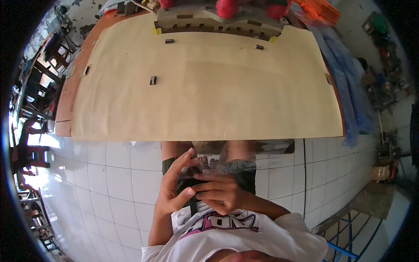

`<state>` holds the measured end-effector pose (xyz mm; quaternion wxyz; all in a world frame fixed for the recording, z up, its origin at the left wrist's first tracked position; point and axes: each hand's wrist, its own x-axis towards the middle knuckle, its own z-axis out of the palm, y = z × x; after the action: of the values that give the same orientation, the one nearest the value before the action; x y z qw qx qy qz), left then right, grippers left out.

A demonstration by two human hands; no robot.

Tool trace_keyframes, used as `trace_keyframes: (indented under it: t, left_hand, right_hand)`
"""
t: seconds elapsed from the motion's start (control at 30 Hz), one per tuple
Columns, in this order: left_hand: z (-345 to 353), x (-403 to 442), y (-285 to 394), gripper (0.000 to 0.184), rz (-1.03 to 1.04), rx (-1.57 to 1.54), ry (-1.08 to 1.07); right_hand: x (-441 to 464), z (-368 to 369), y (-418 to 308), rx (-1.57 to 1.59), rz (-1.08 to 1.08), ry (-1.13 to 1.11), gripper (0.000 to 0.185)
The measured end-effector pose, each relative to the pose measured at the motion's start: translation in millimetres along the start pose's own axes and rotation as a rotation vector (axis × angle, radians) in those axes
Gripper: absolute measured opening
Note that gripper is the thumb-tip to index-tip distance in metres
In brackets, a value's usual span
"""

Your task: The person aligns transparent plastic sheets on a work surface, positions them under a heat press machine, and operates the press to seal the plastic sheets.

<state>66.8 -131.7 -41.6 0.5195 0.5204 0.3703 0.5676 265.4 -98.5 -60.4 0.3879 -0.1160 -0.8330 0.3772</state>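
Observation:
A wrinkled clear plastic film, perhaps a bag, lies over my lap below the table's front edge. My left hand is at the film's left side, thumb and forefinger wide apart, its other fingers partly hidden. From the right, my right hand reaches across with bent fingers at the film's near edge, close to the left thumb. Its grip on the film is partly hidden. Above the hands, a large cream sheet covers the table.
Small dark blocks lie on the sheet, among them a left one and a back right one. A metal fixture with red knobs stands at the back. Blue plastic hangs along the right edge, near orange material.

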Motion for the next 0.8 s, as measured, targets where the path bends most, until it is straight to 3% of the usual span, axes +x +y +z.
trace_keyframes:
  t: [0.07,0.1,0.13,0.2,0.23,0.27,0.33,0.37,0.4,0.5,0.53,0.6,0.77,0.8]
  left_hand:
    - [-0.4,1.4,-0.1,0.080,-0.010,0.000,-0.014]
    - [-1.1,1.8,-0.8,0.080,-0.012,-0.002,-0.018]
    - [-2.1,2.2,-1.9,0.079,-0.021,0.025,-0.024]
    - [-2.2,3.1,-3.2,0.079,-0.029,0.050,-0.032]
    - [-1.2,2.3,-3.3,0.078,-0.050,0.030,-0.056]
    - [0.1,1.6,-3.3,0.078,-0.072,0.011,-0.078]
    - [3.1,1.3,-4.7,0.075,-0.029,-0.005,-0.177]
    - [4.7,1.5,-5.7,0.073,0.017,-0.018,-0.273]
    - [7.2,0.8,-8.1,0.073,0.016,-0.017,-0.276]
    - [18.9,-4.1,-21.2,0.061,0.134,-0.246,-0.333]
    - [21.5,-6.9,-26.4,0.061,0.133,-0.241,-0.328]
    - [24.5,-14.4,-33.9,0.065,0.048,-0.617,-0.215]
    - [19.5,-15.9,-33.6,0.058,-0.167,-0.634,-0.194]
    - [22.9,-16.5,-33.3,0.065,-0.256,-0.594,-0.109]
  right_hand:
    - [-12.5,-2.6,1.4,0.023,0.252,-0.053,0.029]
    - [-20.5,-4.4,7.8,-0.018,0.322,-0.067,0.049]
    - [-27.3,-5.6,9.3,-0.020,0.326,-0.064,0.049]
    - [-41.7,-7.3,11.8,0.615,0.659,0.252,0.079]
    - [-43.0,-10.2,21.4,0.825,0.619,0.305,0.098]
    - [-47.6,-15.1,22.0,0.825,0.622,0.308,0.098]
    - [-48.9,-24.1,15.9,1.050,0.622,0.503,0.091]
    - [-45.2,-22.7,10.0,1.075,0.595,0.663,0.074]
    - [-45.8,-22.4,7.8,1.076,0.594,0.666,0.074]
    - [-39.1,-21.9,-1.4,0.940,0.615,0.980,0.036]
    - [-41.3,-25.1,-1.6,0.946,0.616,0.975,0.036]
    - [-49.6,-35.5,-3.0,0.859,0.665,0.878,0.028]
    - [-64.7,-67.0,-10.5,0.674,0.783,0.790,0.021]
    - [-71.4,-74.2,-10.7,0.679,0.801,0.777,0.021]
